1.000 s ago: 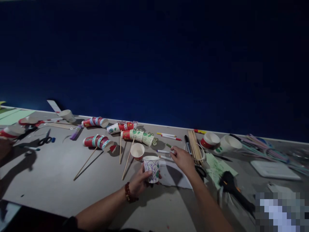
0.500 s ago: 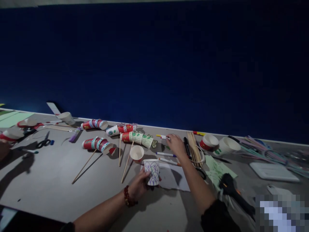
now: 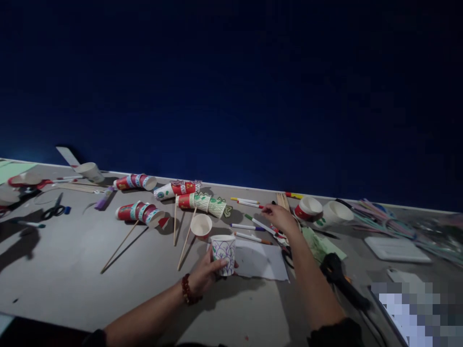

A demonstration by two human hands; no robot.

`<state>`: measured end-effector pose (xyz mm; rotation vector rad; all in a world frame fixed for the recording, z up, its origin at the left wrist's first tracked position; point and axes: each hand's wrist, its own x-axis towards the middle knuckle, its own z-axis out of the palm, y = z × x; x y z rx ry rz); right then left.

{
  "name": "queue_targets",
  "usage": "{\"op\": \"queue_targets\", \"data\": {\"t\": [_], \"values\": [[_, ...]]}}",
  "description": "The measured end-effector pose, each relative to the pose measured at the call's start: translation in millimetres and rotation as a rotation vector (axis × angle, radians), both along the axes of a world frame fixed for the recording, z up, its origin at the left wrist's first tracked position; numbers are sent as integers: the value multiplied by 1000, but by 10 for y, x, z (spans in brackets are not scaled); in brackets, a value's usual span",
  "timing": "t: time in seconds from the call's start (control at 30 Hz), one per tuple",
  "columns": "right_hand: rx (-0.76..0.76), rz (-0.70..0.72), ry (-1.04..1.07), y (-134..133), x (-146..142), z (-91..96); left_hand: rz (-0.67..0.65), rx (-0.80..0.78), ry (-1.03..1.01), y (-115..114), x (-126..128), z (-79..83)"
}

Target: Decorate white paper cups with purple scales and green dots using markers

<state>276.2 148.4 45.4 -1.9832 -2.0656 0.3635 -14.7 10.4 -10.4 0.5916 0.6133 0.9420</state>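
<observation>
My left hand (image 3: 205,273) is wrapped round a white paper cup (image 3: 223,251) drawn with purple and green scales, standing upright on the grey table (image 3: 83,270). A red bead bracelet is on that wrist. My right hand (image 3: 282,219) reaches over a row of markers, its fingers pinched together beside the end of a red-tipped marker (image 3: 253,205). I cannot make out whether they grip it. A green-tipped marker (image 3: 257,222) runs under that hand. A purple marker (image 3: 248,226) and an orange one (image 3: 253,237) lie just in front.
Decorated cup chains on wooden sticks (image 3: 197,201) lie behind a plain cup (image 3: 201,225). White paper (image 3: 260,262) lies under the held cup. A glue gun (image 3: 338,274), green paper (image 3: 320,243), two cups (image 3: 307,208), scissors (image 3: 54,210) and a white tray (image 3: 396,249) also sit on the table.
My right hand drew back from the far yellow and red markers toward the right. The left hand kept hold of the patterned cup. The view shifted slightly.
</observation>
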Motion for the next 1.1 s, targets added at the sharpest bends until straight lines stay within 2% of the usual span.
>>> {"op": "queue_targets", "data": {"t": [0.1, 0.27, 0.43, 0.6, 0.73, 0.83, 0.97, 1.1], "values": [[-26, 33, 15, -41, -81, 12, -23, -9, 15, -10, 0, -11], [-51, 70, -12, 64, -242, 69, -32, 8, 41, -6, -3, 11], [-150, 98, -83, 100, -291, 17, 6, 11, 64, 20, 9, 40], [-158, 91, -122, 45, -284, -53, 6, 21, 52, 30, 17, 40], [-97, 108, -112, -13, -313, -27, 6, 7, 51, 29, 10, 4], [-69, 165, -91, -81, -349, 3, 7, 8, 43, 28, 10, -22], [-109, 266, -77, -176, -371, -10, 21, 9, 53, 29, 20, -29], [-120, 285, -104, -237, -368, -59, 23, -3, 54, 27, 20, -26]]}}
